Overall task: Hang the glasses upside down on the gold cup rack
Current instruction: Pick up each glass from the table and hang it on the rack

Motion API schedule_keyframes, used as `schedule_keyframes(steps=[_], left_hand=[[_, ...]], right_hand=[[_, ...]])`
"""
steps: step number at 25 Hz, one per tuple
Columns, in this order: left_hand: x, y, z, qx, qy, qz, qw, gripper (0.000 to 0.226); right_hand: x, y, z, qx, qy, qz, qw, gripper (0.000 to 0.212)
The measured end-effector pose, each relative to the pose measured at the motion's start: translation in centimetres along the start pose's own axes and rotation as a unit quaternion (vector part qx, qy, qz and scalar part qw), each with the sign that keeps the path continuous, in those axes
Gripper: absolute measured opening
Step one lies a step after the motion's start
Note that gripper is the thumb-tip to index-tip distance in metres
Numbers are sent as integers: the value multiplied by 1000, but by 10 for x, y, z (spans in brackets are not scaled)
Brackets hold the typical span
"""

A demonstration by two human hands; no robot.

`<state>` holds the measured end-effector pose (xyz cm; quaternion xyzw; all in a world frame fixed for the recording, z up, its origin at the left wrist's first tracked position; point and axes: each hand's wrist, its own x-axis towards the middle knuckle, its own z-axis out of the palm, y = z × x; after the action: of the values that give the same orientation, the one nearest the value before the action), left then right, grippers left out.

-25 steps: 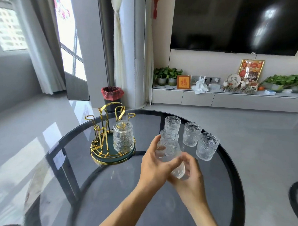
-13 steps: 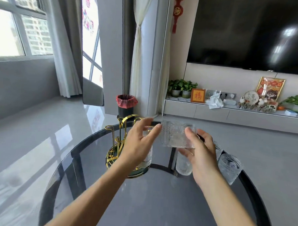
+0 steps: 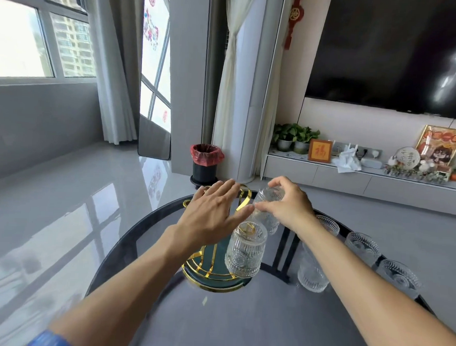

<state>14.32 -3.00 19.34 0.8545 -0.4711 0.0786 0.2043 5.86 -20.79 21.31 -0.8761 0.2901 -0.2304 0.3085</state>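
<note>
Glass [image 3: 268, 200] sits upside down in my right hand [image 3: 289, 204] at mid-frame, fingers pinching its base, above the rack [image 3: 212, 273]. My left hand [image 3: 209, 216] hovers flat, fingers spread, gripping nothing. One hung glass [image 3: 245, 249] (inverted) is on the rack; others [image 3: 362, 246] stand right on the surface [image 3: 241, 325].

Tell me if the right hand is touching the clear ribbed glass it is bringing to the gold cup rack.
Touching. The head view shows the right hand with its fingers wrapped over the base of the upturned clear ribbed glass, thumb against its side.
</note>
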Motion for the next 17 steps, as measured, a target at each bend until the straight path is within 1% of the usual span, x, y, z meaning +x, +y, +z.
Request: schedule_keyframes(steps=[2,4,6,9,10,11,12,13,14,15,16,17], left_hand=[[-1,-3,4,-3,13,-4,1000,84],[-3,-1,7,-8,23,-5,1000,82],[-5,2,8,-14,20,-11,1000,82],[-2,10,5,-19,6,-45,999,80],[-4,16,6,-18,21,-57,998,77],[-9,26,9,-21,64,-55,996,71],[-18,39,15,-40,129,-33,990,64],[-31,54,24,-75,187,7,979,57],[-47,75,39,-121,216,53,967,52],[-63,96,60,-169,217,88,957,50],[-76,117,84,-212,196,100,952,50],[-85,134,106,-253,169,87,949,53]], right_hand=[[1,9,15,-11,-43,8,999,47],[-1,18,27,22,-58,23,998,41],[-2,21,29,53,-69,34,996,39],[-10,26,20,92,-91,16,991,34],[-19,32,15,108,-75,4,991,28],[-31,42,7,132,-44,-3,990,21],[-45,54,-2,168,-4,-2,986,13],[-61,68,-12,210,42,10,977,10],[-78,86,-21,249,89,36,964,9],[-96,105,-29,279,131,71,949,10],[-113,124,-36,300,163,109,934,11],[-129,142,-40,317,185,144,919,11]])
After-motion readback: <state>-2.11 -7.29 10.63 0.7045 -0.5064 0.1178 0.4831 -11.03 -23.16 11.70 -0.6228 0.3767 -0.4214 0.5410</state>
